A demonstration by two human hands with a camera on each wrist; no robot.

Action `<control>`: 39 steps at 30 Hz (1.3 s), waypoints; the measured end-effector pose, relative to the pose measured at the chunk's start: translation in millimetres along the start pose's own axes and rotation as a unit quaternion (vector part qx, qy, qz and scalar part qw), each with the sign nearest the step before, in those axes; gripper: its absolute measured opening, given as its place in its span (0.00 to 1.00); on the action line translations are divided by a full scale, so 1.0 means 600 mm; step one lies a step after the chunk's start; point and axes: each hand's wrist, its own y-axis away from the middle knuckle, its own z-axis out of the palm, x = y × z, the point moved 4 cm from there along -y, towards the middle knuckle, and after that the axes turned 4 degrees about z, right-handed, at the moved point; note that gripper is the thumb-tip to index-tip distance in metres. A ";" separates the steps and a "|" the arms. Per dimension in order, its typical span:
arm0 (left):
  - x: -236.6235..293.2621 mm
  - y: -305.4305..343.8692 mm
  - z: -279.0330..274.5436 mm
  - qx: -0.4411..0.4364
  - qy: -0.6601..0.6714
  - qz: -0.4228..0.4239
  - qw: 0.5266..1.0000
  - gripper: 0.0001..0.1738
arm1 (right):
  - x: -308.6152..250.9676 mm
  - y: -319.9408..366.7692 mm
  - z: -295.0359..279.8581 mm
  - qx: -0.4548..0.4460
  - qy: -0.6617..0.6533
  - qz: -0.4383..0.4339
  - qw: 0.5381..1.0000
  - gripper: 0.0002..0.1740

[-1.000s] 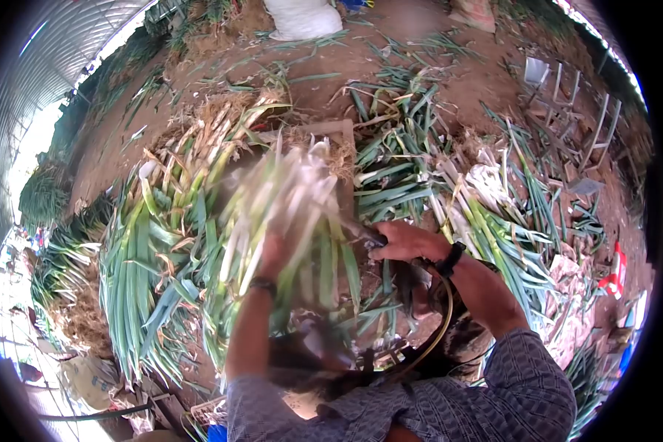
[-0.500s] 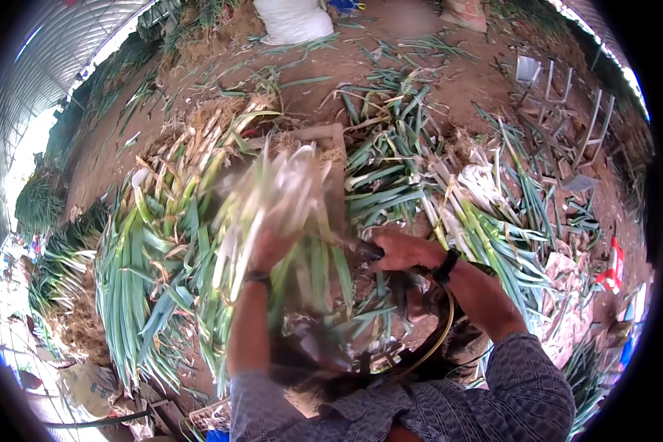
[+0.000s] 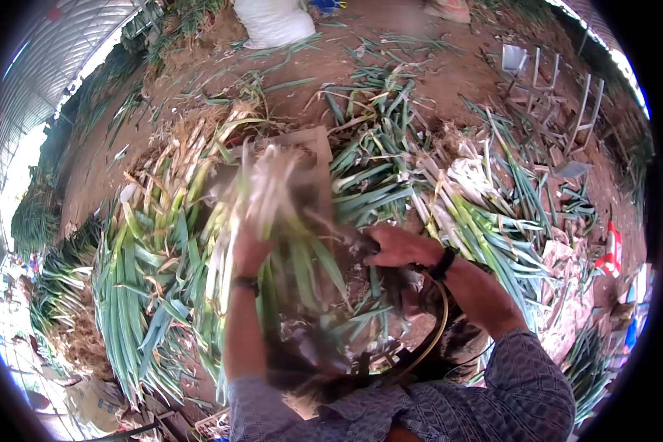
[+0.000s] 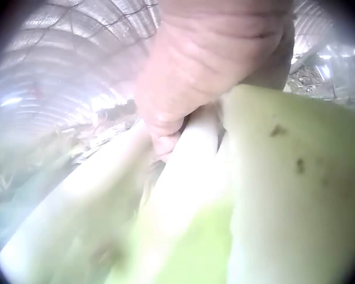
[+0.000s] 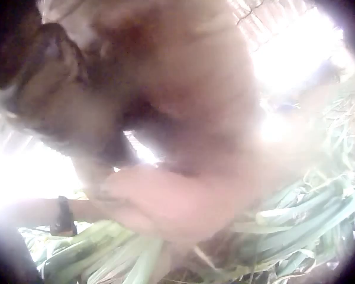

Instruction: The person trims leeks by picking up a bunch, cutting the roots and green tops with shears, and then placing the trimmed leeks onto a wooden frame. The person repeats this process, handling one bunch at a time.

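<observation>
In the head view my left hand grips a bunch of long green onions, white ends up and away from me, green leaves trailing toward my lap. The left wrist view shows curled fingers close over thick pale stalks. To its right, my right hand holds a dark-handled air gun whose thin barrel points at the bunch. A yellowish hose curves below that wrist. The white ends look blurred. In the right wrist view the right hand is blurry and hides most of the tool.
A big pile of green onions lies to the left, roots outward. More onions with peeled white ends lie at right. Loose leaves cover the ground beyond a wooden board. A white sack and metal frames stand farther off.
The head view has shifted a little, so the ground slides left. My left hand and its bunch sit slightly farther from the right hand, and the white ends have drawn closer together. Both grips stay.
</observation>
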 end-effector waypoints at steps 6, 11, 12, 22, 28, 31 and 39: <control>0.017 0.007 -0.011 -0.027 -0.004 -0.001 1.000 0.48 | -0.035 0.020 0.015 -0.072 -0.007 -0.011 0.997 0.25; -0.013 -0.006 0.021 0.014 -0.007 0.022 1.000 0.43 | -0.037 -0.028 0.054 -0.082 -0.004 -0.004 0.997 0.26; 0.001 -0.002 0.009 0.003 0.003 0.018 1.000 0.43 | -0.028 -0.046 0.068 -0.090 0.012 -0.001 0.996 0.24; -0.014 0.006 -0.002 -0.103 0.268 0.046 0.957 0.59 | 0.005 -0.133 -0.001 0.094 -0.324 0.151 0.929 0.17; -0.103 0.025 -0.014 -0.026 0.459 0.068 0.885 0.24 | -0.024 -0.096 -0.015 0.044 -0.303 0.140 0.942 0.14; -0.098 0.037 -0.030 -0.078 0.479 0.011 0.874 0.23 | -0.037 -0.080 0.038 -0.039 -0.108 0.079 0.990 0.18; -0.160 0.024 0.045 -0.089 0.486 0.002 0.869 0.54 | -0.058 -0.087 0.060 -0.081 -0.057 0.053 0.994 0.20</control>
